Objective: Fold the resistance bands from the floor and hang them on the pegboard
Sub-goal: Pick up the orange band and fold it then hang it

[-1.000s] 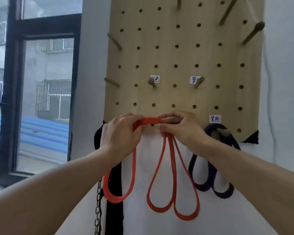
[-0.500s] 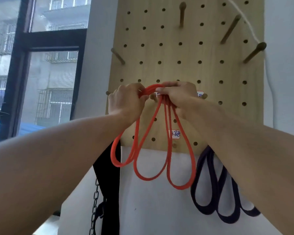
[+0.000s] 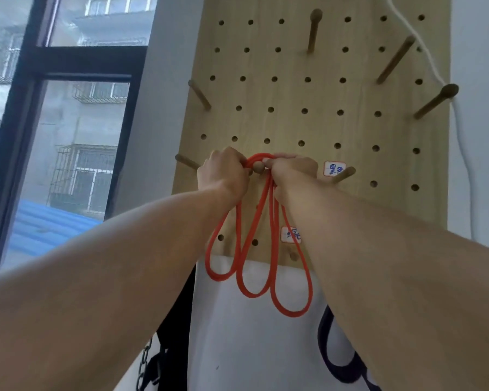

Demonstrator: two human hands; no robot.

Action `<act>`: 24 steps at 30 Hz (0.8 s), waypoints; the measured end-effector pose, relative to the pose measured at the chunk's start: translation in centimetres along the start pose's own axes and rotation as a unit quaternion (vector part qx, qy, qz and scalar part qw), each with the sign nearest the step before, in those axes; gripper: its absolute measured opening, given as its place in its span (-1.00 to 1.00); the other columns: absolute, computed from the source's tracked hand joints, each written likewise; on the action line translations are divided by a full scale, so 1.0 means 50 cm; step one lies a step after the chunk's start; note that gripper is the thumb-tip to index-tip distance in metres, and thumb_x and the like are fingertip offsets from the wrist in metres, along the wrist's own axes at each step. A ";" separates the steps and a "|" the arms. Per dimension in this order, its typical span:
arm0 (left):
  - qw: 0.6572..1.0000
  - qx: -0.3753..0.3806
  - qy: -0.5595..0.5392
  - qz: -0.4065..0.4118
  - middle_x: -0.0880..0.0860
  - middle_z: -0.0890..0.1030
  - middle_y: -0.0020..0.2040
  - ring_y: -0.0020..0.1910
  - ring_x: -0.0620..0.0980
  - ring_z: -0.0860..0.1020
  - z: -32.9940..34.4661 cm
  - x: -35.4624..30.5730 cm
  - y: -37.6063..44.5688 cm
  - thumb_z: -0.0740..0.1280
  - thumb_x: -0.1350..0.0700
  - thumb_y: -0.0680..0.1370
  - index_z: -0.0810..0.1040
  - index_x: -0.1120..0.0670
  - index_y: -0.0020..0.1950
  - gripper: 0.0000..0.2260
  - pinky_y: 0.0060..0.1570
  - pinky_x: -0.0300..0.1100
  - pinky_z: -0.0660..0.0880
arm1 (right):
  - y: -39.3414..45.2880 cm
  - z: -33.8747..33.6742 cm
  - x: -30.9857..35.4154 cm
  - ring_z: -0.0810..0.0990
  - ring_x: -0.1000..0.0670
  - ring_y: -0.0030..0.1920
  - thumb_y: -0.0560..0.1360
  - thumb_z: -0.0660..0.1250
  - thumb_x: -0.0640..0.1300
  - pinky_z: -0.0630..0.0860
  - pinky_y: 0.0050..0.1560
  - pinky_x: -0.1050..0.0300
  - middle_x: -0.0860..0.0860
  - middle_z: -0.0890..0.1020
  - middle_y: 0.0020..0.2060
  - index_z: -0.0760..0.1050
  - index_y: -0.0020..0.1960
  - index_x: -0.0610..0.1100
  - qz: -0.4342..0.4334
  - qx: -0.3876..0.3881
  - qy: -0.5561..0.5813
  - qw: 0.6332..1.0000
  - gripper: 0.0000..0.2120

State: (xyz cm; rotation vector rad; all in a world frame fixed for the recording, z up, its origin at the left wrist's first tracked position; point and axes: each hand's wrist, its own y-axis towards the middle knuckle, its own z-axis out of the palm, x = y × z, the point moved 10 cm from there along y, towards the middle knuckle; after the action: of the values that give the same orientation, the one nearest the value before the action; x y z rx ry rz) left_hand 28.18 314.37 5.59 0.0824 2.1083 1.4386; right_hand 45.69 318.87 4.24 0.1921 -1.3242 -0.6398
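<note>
Both hands, our left hand (image 3: 223,173) and right hand (image 3: 291,173), pinch the folded red band (image 3: 259,249) against the pegboard (image 3: 322,122), its top looped over the peg (image 3: 259,167) between them. Letting go unevenly could let a loop slip off.

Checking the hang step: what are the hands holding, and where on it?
Both the left hand and right hand grip the folded red resistance band at its bunched top, at a wooden peg.
</note>
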 end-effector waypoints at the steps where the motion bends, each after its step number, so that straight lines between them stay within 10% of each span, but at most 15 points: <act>1: 1.000 0.003 -0.003 0.001 -0.03 0.69 -0.07 -0.16 0.00 0.65 0.001 0.003 0.000 0.39 0.04 0.60 0.74 -0.07 -0.01 -0.88 -0.06 0.00 0.64 | 0.000 0.002 -0.002 0.54 0.21 -0.63 0.50 0.50 -0.36 0.40 -0.58 0.39 0.05 0.61 -0.47 0.63 -0.01 -0.14 0.001 0.002 0.008 1.000 -0.84; 7: 1.000 0.012 -0.011 0.020 -0.02 0.68 -0.09 -0.17 -0.02 0.64 0.010 0.007 0.001 0.39 0.07 0.59 0.74 -0.03 0.00 -0.88 -0.05 0.00 0.65 | 0.010 0.039 -0.057 0.61 -0.05 -0.33 0.57 0.42 -0.32 0.67 -0.10 -0.01 -0.10 0.71 -0.36 0.60 -0.24 -0.24 0.065 0.056 0.069 0.994 -0.80; 12: 1.000 0.021 -0.020 0.012 0.00 0.69 -0.05 -0.13 -0.01 0.65 0.011 0.012 0.007 0.41 0.11 0.57 0.74 -0.02 0.06 -0.87 -0.05 -0.03 0.65 | 0.021 0.061 -0.102 0.65 -0.06 -0.34 0.63 0.40 -0.22 0.59 -0.37 0.13 -0.12 0.69 -0.28 0.62 -0.13 -0.26 0.127 0.058 0.144 0.980 -0.82; 24: 0.997 0.067 -0.011 0.027 0.07 0.65 -0.11 -0.18 0.03 0.65 0.033 0.003 0.025 0.37 0.20 0.57 0.69 0.12 -0.01 -0.89 -0.11 0.02 0.68 | 0.021 0.101 -0.144 0.72 -0.17 -0.04 0.59 0.42 -0.28 0.63 0.24 -0.22 -0.18 0.73 -0.13 0.63 0.27 -0.17 0.134 0.029 0.327 0.935 -0.75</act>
State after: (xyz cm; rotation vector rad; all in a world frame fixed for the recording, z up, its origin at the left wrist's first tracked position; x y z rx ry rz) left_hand 28.55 316.34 6.22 0.2069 2.1981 1.3185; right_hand 40.55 324.71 0.01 0.2416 -0.7050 -0.2616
